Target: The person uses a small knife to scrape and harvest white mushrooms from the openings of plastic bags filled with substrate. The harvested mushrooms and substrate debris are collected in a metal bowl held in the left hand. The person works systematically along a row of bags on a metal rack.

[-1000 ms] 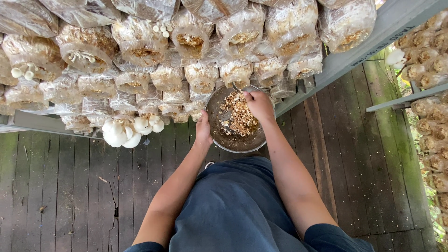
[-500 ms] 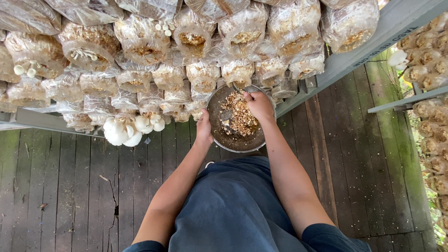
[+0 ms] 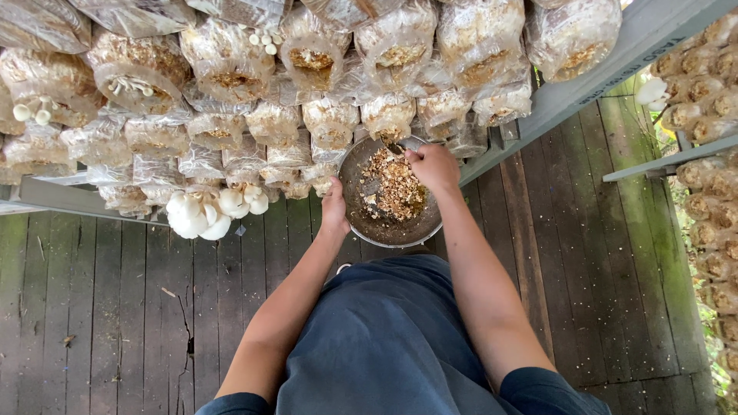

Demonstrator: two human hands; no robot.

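While the left hand (image 3: 335,209) grips the left rim of the round, dark metal bowl (image 3: 384,233) at frame centre, fingers curled over the edge, the right hand (image 3: 434,166) is closed around a small metal scraping tool (image 3: 393,147) at the bowl's upper rim. Tool tip sits at the mouth of one clear plastic mushroom-substrate bag (image 3: 388,115) directly above the bowl; whether it touches the substrate cannot be told.

Progress, judged from contents: the bowl holds a moderate heap of tan, crumbly scrapings (image 3: 393,184), spread mostly over its upper and middle part; dark bare metal shows along the lower and left rim. So some scraping looks done, and the bowl is far from full.

Remaining, judged: many stacked substrate bags (image 3: 223,77) fill the upper frame on the grey metal rack (image 3: 584,92), most with brown open mouths. Which have been scraped cannot be told.

Other notes: a cluster of white oyster mushrooms (image 3: 204,211) hangs from a bag at centre left, unpicked, well apart from both hands. Small white mushroom pins (image 3: 23,114) show at upper left. Weathered wooden plank floor (image 3: 115,307) below. More bags on a second rack (image 3: 707,192) at the right edge.
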